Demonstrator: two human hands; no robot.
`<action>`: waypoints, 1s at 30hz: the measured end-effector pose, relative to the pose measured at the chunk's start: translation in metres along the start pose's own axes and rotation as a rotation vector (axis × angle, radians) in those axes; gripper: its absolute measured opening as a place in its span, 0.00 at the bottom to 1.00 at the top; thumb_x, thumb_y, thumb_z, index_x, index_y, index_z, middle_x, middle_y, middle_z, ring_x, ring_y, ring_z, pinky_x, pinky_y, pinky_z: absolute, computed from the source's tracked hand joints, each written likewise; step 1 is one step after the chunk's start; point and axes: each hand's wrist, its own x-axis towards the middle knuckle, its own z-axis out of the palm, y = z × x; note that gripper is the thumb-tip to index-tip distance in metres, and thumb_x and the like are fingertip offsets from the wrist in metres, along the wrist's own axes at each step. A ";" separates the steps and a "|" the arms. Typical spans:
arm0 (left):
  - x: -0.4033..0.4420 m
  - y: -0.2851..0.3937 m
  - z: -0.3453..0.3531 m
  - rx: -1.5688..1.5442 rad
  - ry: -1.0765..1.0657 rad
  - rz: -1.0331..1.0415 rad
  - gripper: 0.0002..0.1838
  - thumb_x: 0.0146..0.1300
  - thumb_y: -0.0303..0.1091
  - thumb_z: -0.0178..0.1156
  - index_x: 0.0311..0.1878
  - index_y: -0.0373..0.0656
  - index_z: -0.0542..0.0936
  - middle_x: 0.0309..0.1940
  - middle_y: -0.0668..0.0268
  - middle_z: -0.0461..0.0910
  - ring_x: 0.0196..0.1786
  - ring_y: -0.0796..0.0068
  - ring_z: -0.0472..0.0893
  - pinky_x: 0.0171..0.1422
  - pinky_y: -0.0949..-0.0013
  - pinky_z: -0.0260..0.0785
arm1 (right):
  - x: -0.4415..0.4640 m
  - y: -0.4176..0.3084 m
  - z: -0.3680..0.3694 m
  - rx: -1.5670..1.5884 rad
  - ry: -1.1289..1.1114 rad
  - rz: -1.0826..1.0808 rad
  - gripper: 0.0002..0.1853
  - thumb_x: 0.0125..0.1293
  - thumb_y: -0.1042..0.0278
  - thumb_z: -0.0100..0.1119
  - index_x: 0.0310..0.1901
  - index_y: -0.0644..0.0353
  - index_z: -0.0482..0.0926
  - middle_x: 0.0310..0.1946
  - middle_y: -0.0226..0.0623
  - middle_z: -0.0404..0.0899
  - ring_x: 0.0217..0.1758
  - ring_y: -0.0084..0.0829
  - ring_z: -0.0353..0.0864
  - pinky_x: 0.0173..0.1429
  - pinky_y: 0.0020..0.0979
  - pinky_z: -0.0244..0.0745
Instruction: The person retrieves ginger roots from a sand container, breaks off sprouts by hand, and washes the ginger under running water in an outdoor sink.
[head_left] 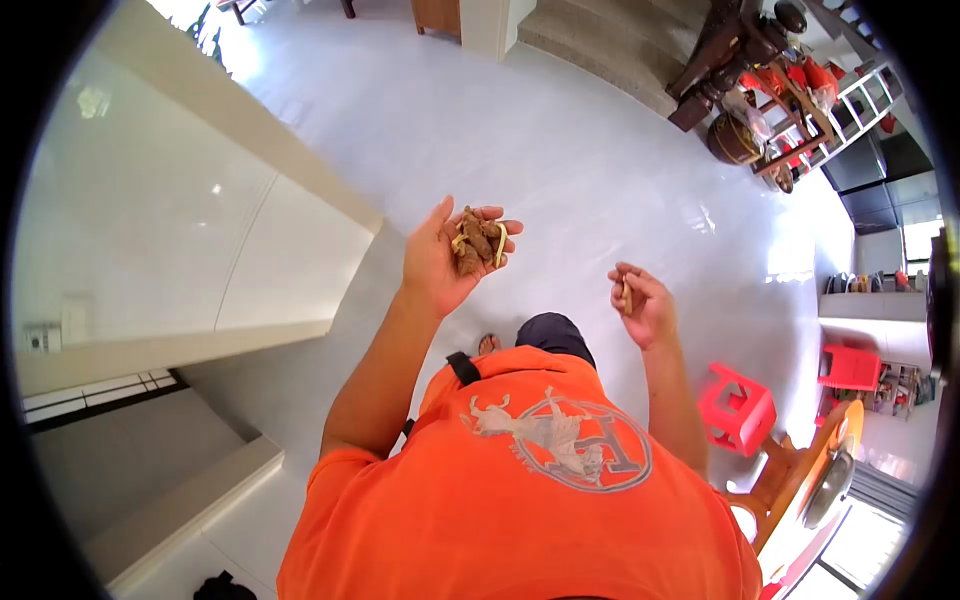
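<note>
Cupped palm up, my left hand (445,262) holds several knobbly brown root-like pieces (477,240), with pale yellow strips among them, one over the fingers. To the right and a little lower, my right hand (645,305) is raised with its fingers curled around a small light-brown piece (627,295). The two hands are well apart, both in front of my orange shirt (520,480).
A red plastic stool (737,408) stands at the right, near an orange wooden table (845,430). A basket (733,138) and a ladder (850,120) are by the stairs (610,45) at the upper right. A pale wall (200,220) lies left, above grey floor (590,170).
</note>
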 end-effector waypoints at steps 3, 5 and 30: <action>0.084 0.049 -0.006 -0.024 -0.037 0.014 0.31 0.77 0.53 0.39 0.54 0.30 0.76 0.51 0.40 0.80 0.47 0.53 0.81 0.54 0.56 0.73 | 0.087 -0.024 0.007 0.016 -0.107 0.051 0.12 0.71 0.70 0.51 0.48 0.69 0.79 0.42 0.47 0.81 0.28 0.30 0.77 0.28 0.27 0.68; 0.048 0.046 0.009 -0.027 -0.036 0.081 0.31 0.77 0.54 0.39 0.53 0.31 0.77 0.50 0.41 0.80 0.45 0.54 0.81 0.53 0.57 0.74 | 0.065 -0.016 0.015 -0.047 -0.117 0.078 0.13 0.72 0.68 0.51 0.46 0.69 0.80 0.37 0.44 0.81 0.24 0.28 0.76 0.24 0.26 0.65; 0.339 0.492 -0.122 -0.334 0.516 0.535 0.20 0.76 0.43 0.43 0.50 0.34 0.75 0.51 0.46 0.78 0.41 0.60 0.78 0.46 0.61 0.73 | 0.665 -0.120 0.541 -0.581 -0.628 0.465 0.09 0.70 0.68 0.60 0.39 0.66 0.79 0.27 0.37 0.80 0.20 0.26 0.78 0.22 0.26 0.67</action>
